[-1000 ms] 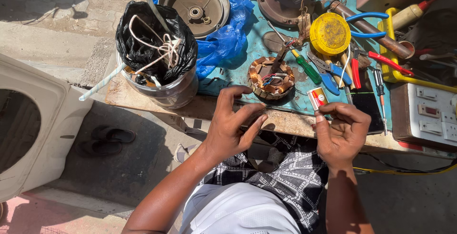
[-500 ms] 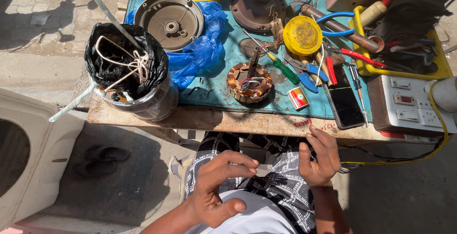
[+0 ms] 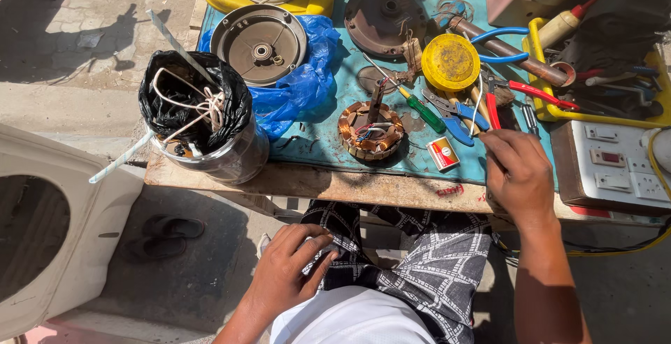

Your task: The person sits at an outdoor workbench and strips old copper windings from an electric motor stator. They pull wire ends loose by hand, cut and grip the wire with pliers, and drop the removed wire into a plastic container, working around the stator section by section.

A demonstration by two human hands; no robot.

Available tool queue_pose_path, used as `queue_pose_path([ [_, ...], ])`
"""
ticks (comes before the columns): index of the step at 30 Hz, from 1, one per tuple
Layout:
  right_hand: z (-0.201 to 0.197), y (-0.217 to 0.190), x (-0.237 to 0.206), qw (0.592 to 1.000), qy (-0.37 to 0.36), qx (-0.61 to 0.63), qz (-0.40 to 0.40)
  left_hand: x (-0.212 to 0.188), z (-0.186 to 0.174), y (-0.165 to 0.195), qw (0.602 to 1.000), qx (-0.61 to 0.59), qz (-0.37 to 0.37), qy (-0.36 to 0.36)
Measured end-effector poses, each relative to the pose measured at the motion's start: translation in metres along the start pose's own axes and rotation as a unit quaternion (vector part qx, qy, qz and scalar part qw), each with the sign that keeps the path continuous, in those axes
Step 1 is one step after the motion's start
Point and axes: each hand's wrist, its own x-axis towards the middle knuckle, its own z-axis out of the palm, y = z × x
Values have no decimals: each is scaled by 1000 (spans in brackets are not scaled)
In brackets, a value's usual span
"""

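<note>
Head view, looking straight down: the right hand [image 3: 517,176] is stretched forward over the near edge of the worktop [image 3: 335,187], back of the hand up, fingers curled down onto something dark and flat that it mostly hides; I cannot tell whether it pinches that thing or only rests on it. Just ahead of its fingertips lie the red-handled pliers [image 3: 517,96], their long axis running away from the person and slightly leftward, jaws at the far end. The blue-handled pliers [image 3: 454,117] and a green screwdriver [image 3: 423,110] lie just to the left of them, and a small red matchbox [image 3: 443,153] sits near the hand's left side. The copper-wound stator [image 3: 371,130] stands farther left, well apart from the right hand, about midway between the two arms. The left hand [image 3: 286,274] is off the worktop, low on the lap, fingers loosely bent against the patterned cloth [image 3: 419,274], holding nothing visible. The right hand is clearly the nearer one to the tools.
</note>
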Motion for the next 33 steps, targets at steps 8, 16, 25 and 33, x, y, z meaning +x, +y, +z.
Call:
queue_pose_path([
  [8,14,38,80,967,-202,-137,-71,0,-2,-4,1000,7,1,-11],
  [16,23,62,63,921,32,375,103,16,-3,-18,999,-12,-20,-41],
  [25,-16,-35,-35,822,311,458,134,62,14,6,982,-191,4,-6],
  [33,-9,-89,-76,680,173,700,132,112,60,37,848,-507,-148,-45],
])
